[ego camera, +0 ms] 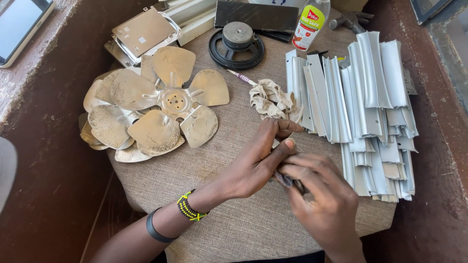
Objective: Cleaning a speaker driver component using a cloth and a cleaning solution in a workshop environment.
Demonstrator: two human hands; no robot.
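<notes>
Head view shows both hands meeting near the middle of a round cushion covered in beige woven fabric. Left hand and right hand press together, fingers pinching a small dark piece, mostly hidden. Stacked silver metal strips lie right, dusty metal fan blades far left, a crumpled cream rag just beyond.

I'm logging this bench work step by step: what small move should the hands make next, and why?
Probably keep rubbing the small metal piece with the dark cloth: the left hand pinches it, the right hand presses the cloth on it, and the strip pile lies alongside.
</notes>
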